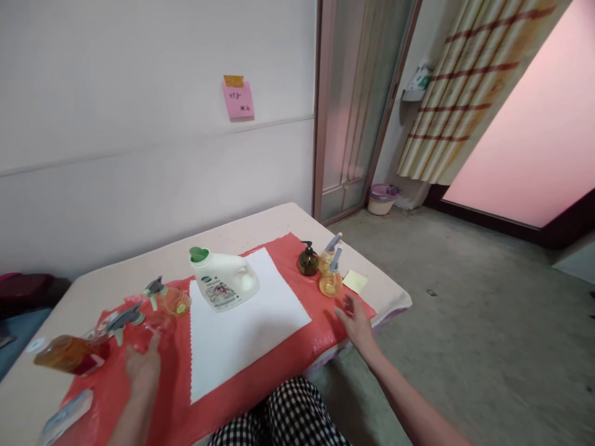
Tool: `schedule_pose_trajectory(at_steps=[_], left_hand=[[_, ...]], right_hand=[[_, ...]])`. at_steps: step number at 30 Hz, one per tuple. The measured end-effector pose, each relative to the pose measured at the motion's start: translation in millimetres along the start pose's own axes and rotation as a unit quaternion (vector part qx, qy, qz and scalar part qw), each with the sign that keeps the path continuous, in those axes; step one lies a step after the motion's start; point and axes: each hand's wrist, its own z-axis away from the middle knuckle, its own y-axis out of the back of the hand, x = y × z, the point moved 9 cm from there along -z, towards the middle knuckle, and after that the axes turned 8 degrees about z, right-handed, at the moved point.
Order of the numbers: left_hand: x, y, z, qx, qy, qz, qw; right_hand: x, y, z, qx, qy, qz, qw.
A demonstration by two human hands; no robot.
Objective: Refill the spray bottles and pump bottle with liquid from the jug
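Note:
My left hand (143, 365) is at the left of the red cloth, thumb and fingers apart, right by a clear spray bottle (160, 327) with a grey trigger. I cannot tell whether it touches the bottle. Behind stands a spray bottle of yellow liquid (175, 301). A bottle of amber liquid (69, 354) is left of the hand. My right hand (357, 319) is open and holds nothing, near a yellow spray bottle (330, 283). Another yellow spray bottle (325, 260) and a dark pump bottle (308, 260) stand behind it. A white jug (227, 282) with a green cap sits mid-table.
The jug is on a white sheet (246, 347) over the red cloth (325, 331). Yellow sticky notes (355, 282) lie near the table's right edge. A clear packet (69, 416) is at front left. The wall bears a pink note (238, 101); a bin (382, 199) stands beyond.

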Motion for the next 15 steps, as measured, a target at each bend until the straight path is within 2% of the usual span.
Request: schedule_pose_trajectory(at_steps=[3, 7, 11, 15], left_hand=[[-19, 4.3, 29, -0.012, 0.01, -0.031, 0.999], [-29, 2.4, 86, -0.068, 0.016, -0.045, 0.997], [-25, -0.3, 142, -0.088, 0.042, 0.0, 0.995], [-10, -17.4, 181, -0.156, 0.052, 0.077, 0.983]], right_hand=[[3, -6, -24, 0.038, 0.043, 0.034, 0.998], [8, -26, -47, 0.065, 0.075, 0.057, 0.993], [14, -42, -62, 0.081, 0.081, 0.05, 0.992], [9, -44, -62, 0.069, 0.084, 0.019, 0.994]])
